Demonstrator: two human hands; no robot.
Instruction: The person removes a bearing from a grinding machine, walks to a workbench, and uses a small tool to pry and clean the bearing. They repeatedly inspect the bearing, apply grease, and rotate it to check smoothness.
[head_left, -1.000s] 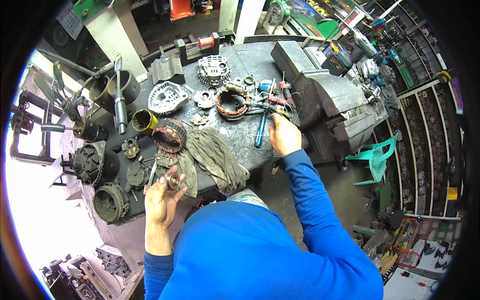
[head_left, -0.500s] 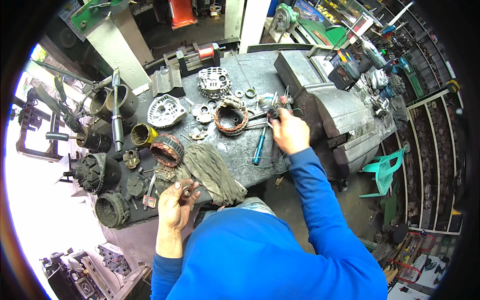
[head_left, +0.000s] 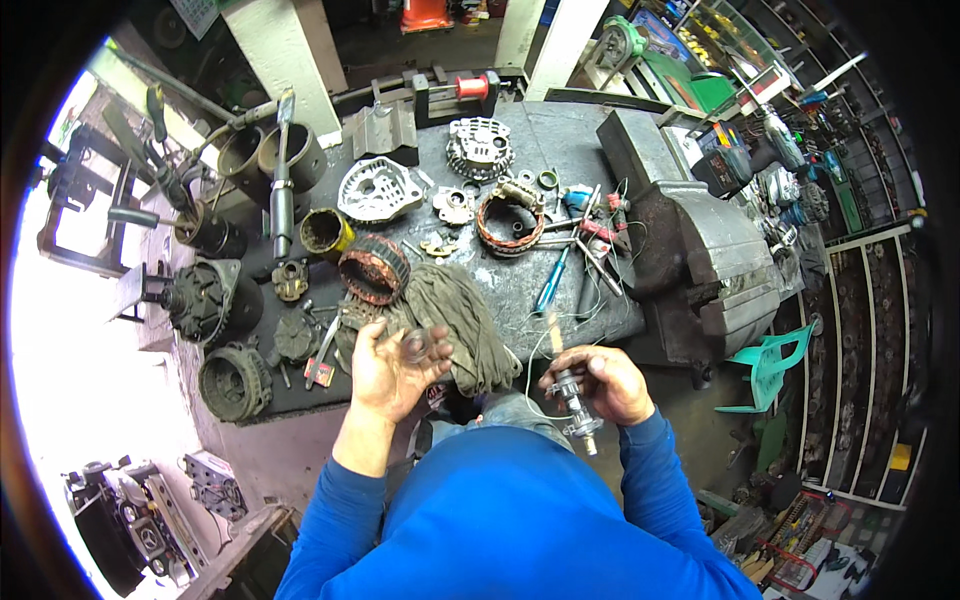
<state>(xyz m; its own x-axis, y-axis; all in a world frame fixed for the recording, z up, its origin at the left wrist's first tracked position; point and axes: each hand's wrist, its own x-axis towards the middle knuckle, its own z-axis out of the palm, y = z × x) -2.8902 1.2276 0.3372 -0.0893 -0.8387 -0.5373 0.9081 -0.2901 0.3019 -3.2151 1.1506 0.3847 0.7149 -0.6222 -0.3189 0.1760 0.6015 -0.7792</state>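
Note:
My left hand (head_left: 395, 372) is raised palm up over the near edge of the bench, its fingers curled around a small round metal ring (head_left: 415, 346), blurred. Further right, my right hand (head_left: 608, 382) grips a slim, shaft-like metal part (head_left: 573, 402) with a tan tip; its exact kind does not show. A grey-green rag (head_left: 455, 320) lies on the bench beyond my left hand. Beside the rag sits a stator ring with copper windings (head_left: 374, 270). A second copper-wound stator (head_left: 510, 222) stands farther back, near a blue-handled screwdriver (head_left: 550, 288).
A large bench vise (head_left: 715, 260) takes up the right of the bench (head_left: 570, 130). Alternator housings (head_left: 380, 190), a yellow can (head_left: 326, 232) and metal cylinders (head_left: 295, 160) stand at the back and left. A thin wire (head_left: 535, 380) loops near my right hand. A green plastic chair (head_left: 768, 365) is at right.
My right hand has come back from the tools beside the vise, bringing the shaft-like part toward me. My left hand still holds the ring, tilted differently. The whole view has shifted.

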